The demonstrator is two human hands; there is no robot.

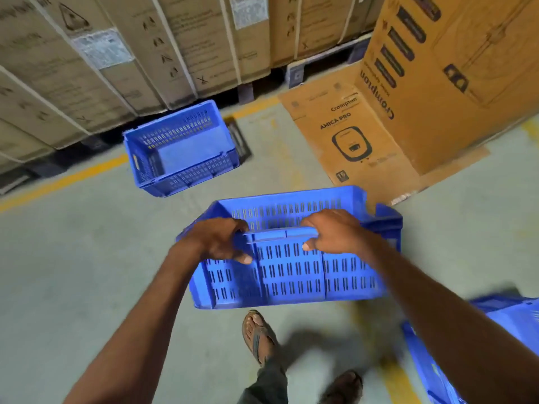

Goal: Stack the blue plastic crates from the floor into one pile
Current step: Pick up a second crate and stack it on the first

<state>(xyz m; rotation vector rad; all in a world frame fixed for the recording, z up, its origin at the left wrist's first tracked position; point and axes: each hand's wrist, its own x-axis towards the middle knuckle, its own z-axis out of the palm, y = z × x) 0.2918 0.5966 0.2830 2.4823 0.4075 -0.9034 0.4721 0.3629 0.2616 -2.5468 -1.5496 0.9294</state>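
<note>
While held off the floor at centre frame, a blue crate (291, 266) is gripped by its near rim, w/ left hand (221, 240) and right hand (329, 231) both clamped on it, fingers curled over the edge. A 2nd blue crate (180, 150) sits on the concrete floor (73, 243) upper left of centre, beside strapped cartons (87, 68); an orange carton (437, 83) stands upper right, more blue crates (513, 319) at lower-right edge.
</note>
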